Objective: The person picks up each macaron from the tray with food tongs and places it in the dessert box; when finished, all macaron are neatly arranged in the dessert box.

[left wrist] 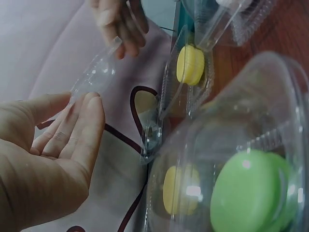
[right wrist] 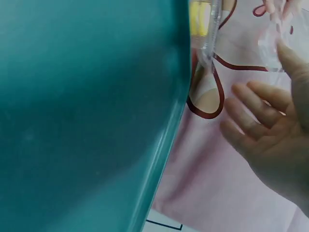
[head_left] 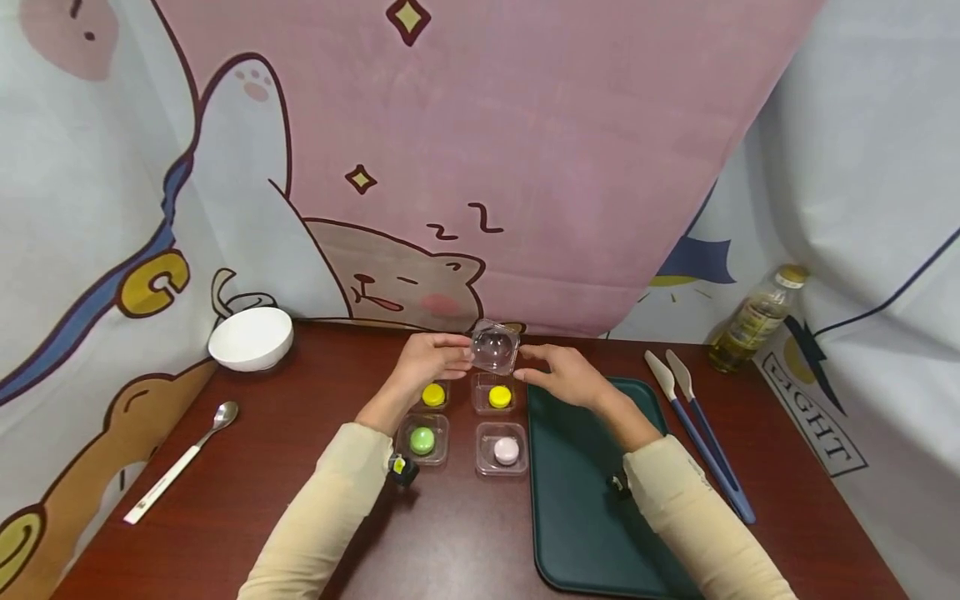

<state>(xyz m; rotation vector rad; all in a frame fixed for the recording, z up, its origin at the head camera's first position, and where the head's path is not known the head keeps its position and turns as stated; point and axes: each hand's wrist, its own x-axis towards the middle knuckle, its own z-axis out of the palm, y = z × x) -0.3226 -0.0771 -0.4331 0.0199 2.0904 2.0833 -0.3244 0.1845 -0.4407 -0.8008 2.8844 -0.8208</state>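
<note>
My left hand [head_left: 429, 362] pinches a clear plastic lid [head_left: 495, 347] by its left edge, raised and tilted above the table. My right hand [head_left: 564, 375] is at the lid's right edge with its fingers spread; whether a fingertip touches it, I cannot tell. Below stand clear plastic boxes holding macarons: a yellow macaron [head_left: 433, 395] partly behind my left wrist, another yellow macaron [head_left: 499, 397], a green macaron [head_left: 422, 441] and a pale pink macaron [head_left: 506, 451]. In the left wrist view, the green macaron [left wrist: 248, 193] sits close to the camera behind clear plastic.
A dark green tray [head_left: 577, 517] lies under my right forearm. Beyond it are blue-handled tongs [head_left: 708, 442] and an oil bottle [head_left: 757, 321]. To the left are a white bowl [head_left: 251, 339] and a spoon [head_left: 183, 461]. A printed cloth [head_left: 585, 167] hangs behind the table.
</note>
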